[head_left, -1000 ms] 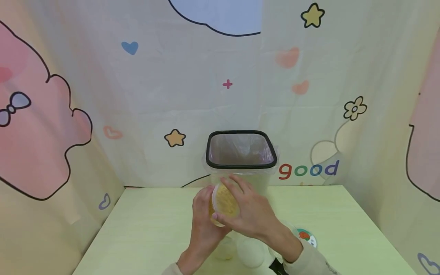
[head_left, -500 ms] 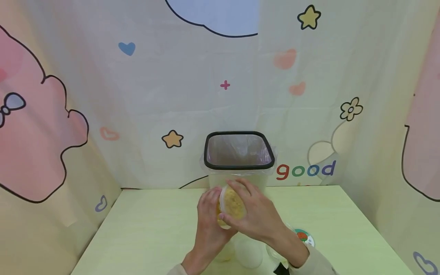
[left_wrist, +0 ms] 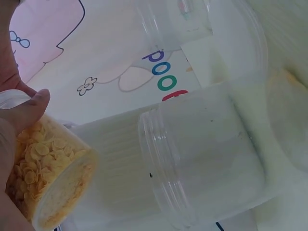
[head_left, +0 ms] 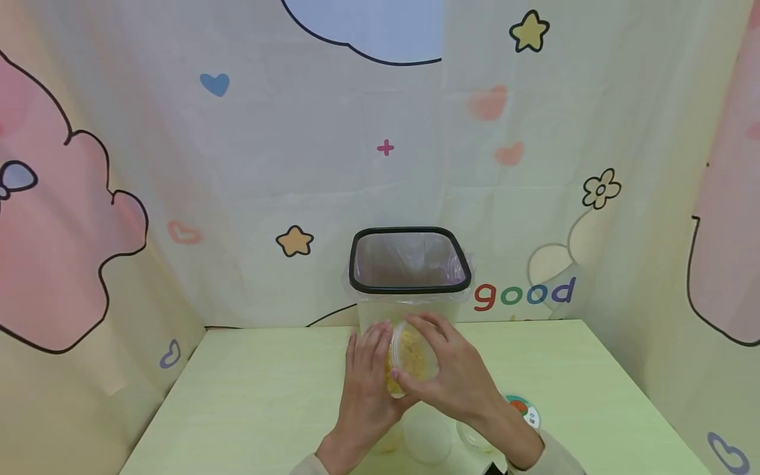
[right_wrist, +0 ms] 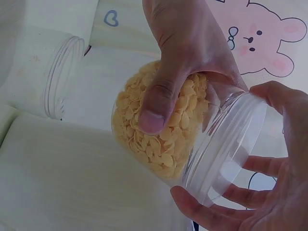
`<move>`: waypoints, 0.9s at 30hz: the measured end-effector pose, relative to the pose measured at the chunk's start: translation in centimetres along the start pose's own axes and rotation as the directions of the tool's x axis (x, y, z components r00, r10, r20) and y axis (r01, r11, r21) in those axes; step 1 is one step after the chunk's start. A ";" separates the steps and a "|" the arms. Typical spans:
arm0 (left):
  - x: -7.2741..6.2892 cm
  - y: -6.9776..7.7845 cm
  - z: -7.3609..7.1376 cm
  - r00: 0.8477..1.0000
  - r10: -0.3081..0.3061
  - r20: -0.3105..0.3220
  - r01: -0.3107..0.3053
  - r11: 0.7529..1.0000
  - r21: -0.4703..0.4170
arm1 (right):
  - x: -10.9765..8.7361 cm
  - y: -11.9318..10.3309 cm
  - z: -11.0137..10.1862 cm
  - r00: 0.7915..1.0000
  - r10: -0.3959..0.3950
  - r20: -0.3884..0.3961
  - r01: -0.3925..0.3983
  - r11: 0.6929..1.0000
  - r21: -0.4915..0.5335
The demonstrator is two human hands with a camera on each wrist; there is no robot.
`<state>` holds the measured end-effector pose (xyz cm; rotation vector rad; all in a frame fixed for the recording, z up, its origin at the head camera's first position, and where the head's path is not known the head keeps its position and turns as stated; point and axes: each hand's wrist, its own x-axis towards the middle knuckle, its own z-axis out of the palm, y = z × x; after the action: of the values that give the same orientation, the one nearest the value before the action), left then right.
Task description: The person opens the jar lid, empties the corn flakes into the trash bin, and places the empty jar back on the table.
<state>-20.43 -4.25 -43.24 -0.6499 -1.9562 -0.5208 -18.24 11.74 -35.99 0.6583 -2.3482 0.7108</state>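
Observation:
My left hand (head_left: 363, 389) grips a clear plastic jar (left_wrist: 53, 168) of pale yellow flakes round its body, thumb across the side in the right wrist view. The jar lies tilted in the air, its translucent white lid (right_wrist: 233, 144) turned toward my right hand (head_left: 460, 379). Fingers and thumb of that right hand curl round the lid's rim. The lid sits at the jar's mouth; how tightly I cannot tell. In the right wrist view flakes (right_wrist: 159, 139) pile toward the jar's base, with bare space near the mouth.
Behind the hands stands a bin (head_left: 410, 289) with a black rim and a plastic liner. Below them on the table are pale round containers (head_left: 427, 439) and a disc with a red-and-teal print (head_left: 524, 410). A clear jar (left_wrist: 211, 159) shows in the left wrist view.
Both hands and the jar have shifted slightly right and down against the bin. The left fingers look more extended along the jar, and more of the lid's ridged edge shows.

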 end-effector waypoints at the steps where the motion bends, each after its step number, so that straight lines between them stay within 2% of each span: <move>1: 0.0 0.0 0.0 1.000 0.005 0.000 -0.005 1.000 0.014 | -0.1 0.0 0.0 1.000 0.002 -0.002 -0.002 1.000 0.003; 8: 0.1 0.0 0.2 1.000 0.018 -0.011 -0.017 0.999 0.028 | -0.4 0.2 -0.1 1.000 0.006 0.010 -0.006 1.000 0.022; 16: 0.4 -0.1 0.3 0.996 0.061 -0.067 -0.059 0.998 0.021 | -0.5 0.9 -0.2 0.995 -0.098 0.012 0.098 0.995 0.032; 27: 0.7 -0.1 0.4 0.995 0.075 -0.070 -0.074 0.997 0.017 | -0.6 2.0 -0.6 0.985 -0.166 0.051 0.163 0.984 0.068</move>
<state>-20.99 -3.94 -42.81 -0.6842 -1.8608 -0.4766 -18.80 13.77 -36.62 0.8997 -2.2967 0.7030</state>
